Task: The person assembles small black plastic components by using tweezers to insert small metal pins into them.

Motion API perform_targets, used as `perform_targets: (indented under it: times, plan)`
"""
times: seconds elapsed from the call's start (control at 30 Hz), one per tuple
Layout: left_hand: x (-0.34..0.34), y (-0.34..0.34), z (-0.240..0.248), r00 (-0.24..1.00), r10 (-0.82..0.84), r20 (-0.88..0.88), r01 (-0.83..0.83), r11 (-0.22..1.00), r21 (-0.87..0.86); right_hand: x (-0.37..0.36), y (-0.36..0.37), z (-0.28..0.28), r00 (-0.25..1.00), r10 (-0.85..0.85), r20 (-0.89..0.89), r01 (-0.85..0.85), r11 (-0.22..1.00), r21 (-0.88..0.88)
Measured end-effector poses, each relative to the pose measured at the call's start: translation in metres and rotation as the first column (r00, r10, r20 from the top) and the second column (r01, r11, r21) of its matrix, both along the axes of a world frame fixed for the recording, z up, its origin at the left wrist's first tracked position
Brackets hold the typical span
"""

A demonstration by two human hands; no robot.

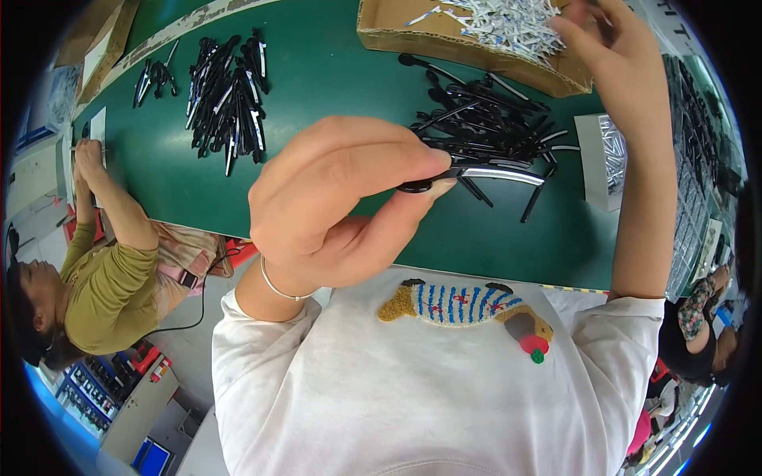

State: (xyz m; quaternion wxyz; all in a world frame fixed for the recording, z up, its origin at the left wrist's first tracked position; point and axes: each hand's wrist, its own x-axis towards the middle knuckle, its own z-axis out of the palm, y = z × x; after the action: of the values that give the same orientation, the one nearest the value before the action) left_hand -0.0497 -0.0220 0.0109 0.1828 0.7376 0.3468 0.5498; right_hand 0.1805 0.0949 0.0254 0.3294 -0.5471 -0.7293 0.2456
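The left hand's [337, 190] fingers pinch a black part [502, 173] above the desk [333, 87], left of its silver strip. The right hand [623, 63] is at the far box's [444, 49] right end, its grasp blurred. Seemingly, slips [508, 24] are being sought; picking one calls for a fine pinch.

Scene brightly lit. A pale sheen is spread over the green tabletop [333, 75]; a highlight is caught along the black-and-silver piece [502, 174]. Fingertips of the right hand [623, 55] are blurred. Edges are bowed toward the rim, where corners are lost in black.
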Motion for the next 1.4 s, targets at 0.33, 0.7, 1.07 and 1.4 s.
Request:
perform_targets:
  times: [0.33,0.7,1.07,1.4]
  plan:
    - [0.0,0.004,-0.026,0.934,0.188,-0.303,-0.211,0.976,-0.046,0.003,-0.024,0.002,0.992,-0.021,0.124,-0.002,0.984,0.18]
    - [-0.069,0.043,-0.029,0.687,0.452,-0.57,-0.509,0.858,0.067,0.01,-0.056,-0.003,0.994,0.01,0.107,-0.04,0.958,0.285]
    - [-0.132,0.114,-0.025,0.544,0.129,-0.829,-0.4,0.908,-0.121,0.016,-0.073,-0.012,0.996,0.017,-0.083,-0.01,0.997,0.08]
    - [-0.042,0.061,0.017,0.788,0.175,-0.591,-0.411,0.863,-0.294,0.023,-0.061,-0.009,0.981,0.193,0.026,-0.194,0.95,0.246]
